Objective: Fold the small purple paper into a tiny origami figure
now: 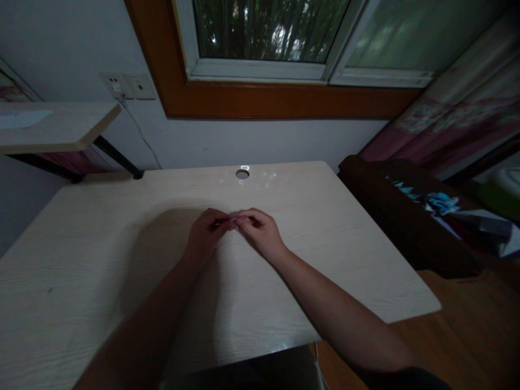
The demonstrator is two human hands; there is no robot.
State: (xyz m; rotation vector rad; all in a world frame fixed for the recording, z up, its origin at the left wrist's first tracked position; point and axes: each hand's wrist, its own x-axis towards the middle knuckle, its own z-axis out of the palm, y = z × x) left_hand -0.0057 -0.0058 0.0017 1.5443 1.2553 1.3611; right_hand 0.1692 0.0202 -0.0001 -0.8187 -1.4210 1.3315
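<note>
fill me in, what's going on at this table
A person has both hands together over the pale table. The fingertips of the left hand and right hand meet around a tiny item, apparently pinched between them; it is too small to identify. The hands are nearer the person than the round hole by the table's far edge.

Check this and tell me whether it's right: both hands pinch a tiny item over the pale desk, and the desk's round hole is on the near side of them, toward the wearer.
Not quite: the head view shows the round hole on the far side, toward the wall. The rest stands: the left hand and right hand pinch a tiny item over the pale desk.
</note>
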